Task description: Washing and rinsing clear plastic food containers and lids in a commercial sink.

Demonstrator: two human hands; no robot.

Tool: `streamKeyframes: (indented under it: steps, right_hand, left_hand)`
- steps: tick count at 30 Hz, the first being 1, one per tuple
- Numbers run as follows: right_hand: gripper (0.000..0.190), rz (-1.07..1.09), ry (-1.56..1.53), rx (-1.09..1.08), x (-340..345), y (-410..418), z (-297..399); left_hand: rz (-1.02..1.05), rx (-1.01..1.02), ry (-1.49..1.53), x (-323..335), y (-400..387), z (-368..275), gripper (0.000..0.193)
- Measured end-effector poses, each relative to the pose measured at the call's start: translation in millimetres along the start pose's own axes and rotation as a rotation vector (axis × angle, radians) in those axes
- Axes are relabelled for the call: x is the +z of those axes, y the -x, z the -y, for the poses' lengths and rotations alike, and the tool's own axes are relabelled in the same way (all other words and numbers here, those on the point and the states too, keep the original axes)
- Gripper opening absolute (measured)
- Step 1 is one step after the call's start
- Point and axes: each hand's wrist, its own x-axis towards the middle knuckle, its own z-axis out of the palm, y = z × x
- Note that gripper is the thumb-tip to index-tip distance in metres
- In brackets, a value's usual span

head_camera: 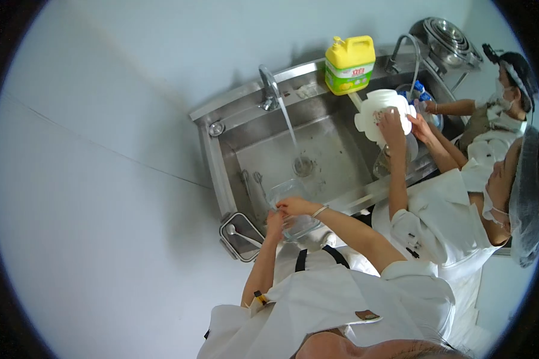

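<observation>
At the front rim of a stainless steel sink (341, 139), my left hand (275, 223) and my right hand (298, 206) meet on a clear rectangular glass container (302, 228). Its glass is tilted, and part of it is hidden behind my fingers; I cannot tell whether a second glass piece overlaps it. Water runs from a chrome tap (268, 87) towards the drain (303, 166), beyond my hands. Metal utensils (258, 177) lean in the sink's left side. Left of my left hand, a metal spoon (238, 234) lies in a shallow rectangular container or lid (241, 258).
A yellow detergent jug (349, 67) stands on the back ledge. To my right, a co-worker's hands (393, 128) hold a white clip-sided lid (373, 105) over the sink divider. Another person (494, 110) works at the second basin's tap (404, 49). Nested steel bowls (449, 38) sit beyond.
</observation>
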Motion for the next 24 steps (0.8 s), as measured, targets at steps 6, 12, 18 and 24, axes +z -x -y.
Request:
streamKeyframes:
  steps: [6,12,18,24]
  right_hand:
    - [0.026,0.439,0.668,-0.055,-26,-26,46]
    - [0.033,0.109,-0.393,0.240,8,-37,-1]
    - [0.034,0.322,0.347,-0.070,-1,-11,24]
    - [0.034,0.182,0.795,-0.079,-24,12,40]
  left_hand:
    - [-0.079,0.073,0.168,-40,-38,30,0.050]
    - [-0.165,0.026,-0.135,-23,-35,3,0.081]
    - [-0.198,0.109,-0.172,-55,-61,41,0.072]
    - [-0.115,-0.040,-0.032,-20,-8,-16,0.080]
